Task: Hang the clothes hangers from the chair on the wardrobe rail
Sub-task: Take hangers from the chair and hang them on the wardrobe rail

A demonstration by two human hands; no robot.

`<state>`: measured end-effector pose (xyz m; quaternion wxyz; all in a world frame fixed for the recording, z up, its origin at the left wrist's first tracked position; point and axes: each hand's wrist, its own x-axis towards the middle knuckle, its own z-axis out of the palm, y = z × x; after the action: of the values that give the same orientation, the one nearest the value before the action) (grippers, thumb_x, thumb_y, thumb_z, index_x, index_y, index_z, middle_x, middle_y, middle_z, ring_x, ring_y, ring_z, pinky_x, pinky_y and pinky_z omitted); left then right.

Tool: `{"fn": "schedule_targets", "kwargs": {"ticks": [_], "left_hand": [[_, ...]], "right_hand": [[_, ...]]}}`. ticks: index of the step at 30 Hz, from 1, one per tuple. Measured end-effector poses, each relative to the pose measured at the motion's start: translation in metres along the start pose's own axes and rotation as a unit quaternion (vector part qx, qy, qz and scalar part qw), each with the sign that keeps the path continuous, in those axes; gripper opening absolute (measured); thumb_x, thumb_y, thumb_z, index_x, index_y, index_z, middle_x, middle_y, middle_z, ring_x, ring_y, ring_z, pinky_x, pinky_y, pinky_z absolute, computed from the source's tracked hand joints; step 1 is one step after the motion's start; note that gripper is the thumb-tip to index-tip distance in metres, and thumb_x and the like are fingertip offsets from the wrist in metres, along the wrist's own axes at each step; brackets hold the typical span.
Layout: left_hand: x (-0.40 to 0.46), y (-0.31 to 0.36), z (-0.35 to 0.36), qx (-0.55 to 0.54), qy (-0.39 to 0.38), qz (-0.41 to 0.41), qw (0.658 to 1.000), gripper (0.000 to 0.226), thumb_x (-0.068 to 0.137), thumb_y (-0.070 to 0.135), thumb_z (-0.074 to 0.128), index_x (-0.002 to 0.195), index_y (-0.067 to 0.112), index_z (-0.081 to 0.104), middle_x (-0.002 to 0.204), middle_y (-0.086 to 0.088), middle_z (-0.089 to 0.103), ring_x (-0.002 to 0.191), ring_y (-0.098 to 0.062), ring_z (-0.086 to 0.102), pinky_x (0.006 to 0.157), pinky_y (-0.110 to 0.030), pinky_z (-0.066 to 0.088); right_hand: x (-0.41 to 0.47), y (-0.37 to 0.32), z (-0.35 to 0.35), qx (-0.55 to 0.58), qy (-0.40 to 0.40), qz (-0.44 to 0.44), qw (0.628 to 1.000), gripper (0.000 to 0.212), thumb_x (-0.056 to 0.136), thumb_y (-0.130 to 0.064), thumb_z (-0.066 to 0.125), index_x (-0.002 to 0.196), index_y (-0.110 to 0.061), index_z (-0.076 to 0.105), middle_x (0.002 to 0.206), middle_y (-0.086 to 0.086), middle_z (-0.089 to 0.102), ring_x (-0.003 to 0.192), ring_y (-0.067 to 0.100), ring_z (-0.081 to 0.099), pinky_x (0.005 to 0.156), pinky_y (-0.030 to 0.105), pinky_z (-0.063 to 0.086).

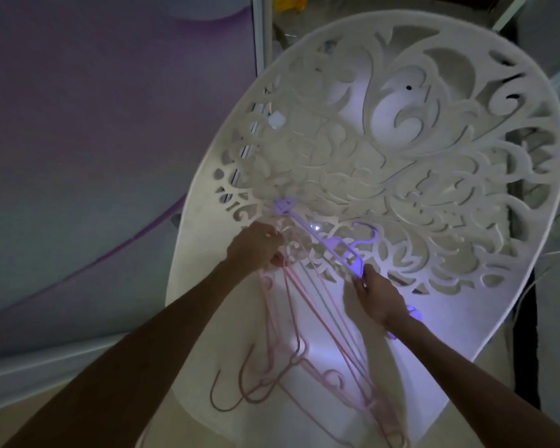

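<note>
- Hooks of the pink hangers (pixel 291 321) lie nearest, curling on the front of the seat close to its front edge. The thin pink bars run up the seat, away from the person, in a loose, tangled pile.
- Both bare arms reach in from the bottom corners, one on each side of the pile, with open seat between them.
- The left hand (pixel 256 248) is at the far end of the pink pile. Its fingers (pixel 277 260) are curled shut on the tops of the pink bars.
- The right hand (pixel 377 294) is just to the right of the pink pile. Its fingers are pinched shut on the near end of the purple hanger (pixel 320 242).
- The purple hanger lies slanted across the back of the seat, from the right hand up and left to the bottom of the chair back. Its hook points up to the right. It is touching or almost touching the cut-out back; I cannot tell which.
- The white chair (pixel 401 150) holds it all. Its seat is smooth and pale. To the right of the right hand the seat is bare up to its curved edge.
- The chair back is big and round, full of swirly holes, and it closes off the far side.
- To the left is a purple and grey wall panel (pixel 94 124) with a pale frame beside it. The room is dim.
</note>
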<state>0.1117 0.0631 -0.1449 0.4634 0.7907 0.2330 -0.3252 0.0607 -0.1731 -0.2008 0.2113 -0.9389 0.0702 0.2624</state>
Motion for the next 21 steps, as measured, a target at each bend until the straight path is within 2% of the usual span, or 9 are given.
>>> {"fn": "schedule_targets", "kwargs": {"ticks": [2, 4, 7, 10, 12, 14, 16, 18, 21], "left_hand": [[-0.006, -0.019, 0.002, 0.066, 0.028, 0.010, 0.997, 0.028, 0.092, 0.029, 0.049, 0.104, 0.007, 0.062, 0.086, -0.004, 0.073, 0.085, -0.024, 0.070, 0.088, -0.040, 0.055], [-0.009, -0.037, -0.004, 0.093, 0.046, -0.005, 0.995, 0.029, 0.092, 0.030, 0.050, 0.110, 0.010, 0.060, 0.097, -0.002, 0.069, 0.091, -0.026, 0.069, 0.089, -0.041, 0.054], [-0.018, -0.052, -0.009, 0.005, 0.023, -0.033, 0.999, 0.025, 0.095, 0.025, 0.048, 0.109, 0.006, 0.055, 0.101, -0.012, 0.069, 0.082, -0.028, 0.070, 0.080, -0.041, 0.055], [-0.031, -0.054, -0.014, -0.035, 0.027, -0.050, 0.998, 0.018, 0.093, 0.023, 0.051, 0.103, 0.009, 0.056, 0.106, -0.014, 0.068, 0.088, -0.028, 0.071, 0.062, -0.028, 0.055], [-0.046, -0.050, -0.015, -0.082, 0.027, -0.061, 0.994, 0.009, 0.094, 0.020, 0.050, 0.094, 0.012, 0.055, 0.089, -0.010, 0.074, 0.073, -0.020, 0.072, 0.050, -0.021, 0.050], [-0.067, -0.039, -0.014, -0.138, 0.017, -0.076, 0.987, 0.015, 0.096, 0.016, 0.047, 0.081, 0.013, 0.050, 0.065, -0.003, 0.072, 0.046, -0.009, 0.066, 0.049, -0.019, 0.045], [-0.094, -0.029, -0.012, -0.180, 0.022, -0.088, 0.980, 0.022, 0.097, 0.017, 0.044, 0.075, 0.015, 0.046, 0.063, -0.006, 0.071, 0.037, -0.005, 0.061, 0.056, -0.020, 0.042], [-0.123, -0.023, -0.012, -0.214, 0.032, -0.089, 0.972, 0.022, 0.099, 0.021, 0.038, 0.082, 0.014, 0.051, 0.066, -0.008, 0.072, 0.039, -0.004, 0.062, 0.060, -0.020, 0.043], [-0.182, -0.017, -0.009, -0.252, 0.052, -0.079, 0.963, 0.027, 0.100, 0.024, 0.032, 0.101, 0.011, 0.056, 0.075, -0.007, 0.073, 0.042, -0.003, 0.064, 0.062, -0.022, 0.045]], "right_hand": [[-0.005, 0.001, 0.003, 0.012, 0.006, -0.008, 1.000, 0.019, 0.100, -0.025, 0.034, 0.095, -0.010, 0.044, 0.088, 0.012, 0.056, 0.089, 0.035, 0.058, 0.068, 0.034, 0.037], [-0.009, 0.003, 0.000, 0.009, 0.008, -0.016, 1.000, 0.019, 0.100, -0.026, 0.034, 0.088, -0.013, 0.039, 0.082, 0.007, 0.052, 0.082, 0.033, 0.055, 0.068, 0.036, 0.038], [-0.011, 0.006, -0.011, 0.008, -0.008, -0.033, 0.999, 0.021, 0.099, -0.028, 0.037, 0.086, -0.012, 0.042, 0.070, 0.001, 0.050, 0.075, 0.028, 0.050, 0.067, 0.036, 0.038], [-0.013, 0.006, -0.029, 0.026, -0.031, -0.056, 0.998, 0.023, 0.098, -0.028, 0.041, 0.093, -0.012, 0.056, 0.060, -0.008, 0.041, 0.073, 0.024, 0.047, 0.065, 0.030, 0.032], [-0.020, 0.007, -0.043, 0.032, -0.046, -0.082, 0.995, 0.025, 0.098, -0.028, 0.043, 0.094, -0.011, 0.060, 0.058, -0.008, 0.039, 0.071, 0.021, 0.045, 0.064, 0.029, 0.030], [-0.032, 0.008, -0.057, 0.019, -0.051, -0.100, 0.993, 0.026, 0.098, -0.030, 0.044, 0.098, -0.012, 0.063, 0.059, -0.007, 0.042, 0.072, 0.019, 0.045, 0.065, 0.030, 0.031], [-0.049, 0.010, -0.075, 0.010, -0.056, -0.113, 0.992, 0.026, 0.097, -0.031, 0.044, 0.102, -0.016, 0.064, 0.072, -0.005, 0.051, 0.077, 0.018, 0.047, 0.068, 0.029, 0.033], [-0.069, 0.007, -0.095, 0.023, -0.068, -0.117, 0.991, 0.025, 0.096, -0.032, 0.046, 0.101, -0.021, 0.068, 0.079, -0.004, 0.056, 0.078, 0.016, 0.049, 0.067, 0.028, 0.035], [-0.118, -0.007, -0.137, 0.106, -0.139, -0.091, 0.980, 0.032, 0.094, -0.042, 0.047, 0.087, -0.025, 0.073, 0.057, -0.013, 0.059, 0.059, 0.003, 0.050, 0.055, 0.022, 0.033]]}}
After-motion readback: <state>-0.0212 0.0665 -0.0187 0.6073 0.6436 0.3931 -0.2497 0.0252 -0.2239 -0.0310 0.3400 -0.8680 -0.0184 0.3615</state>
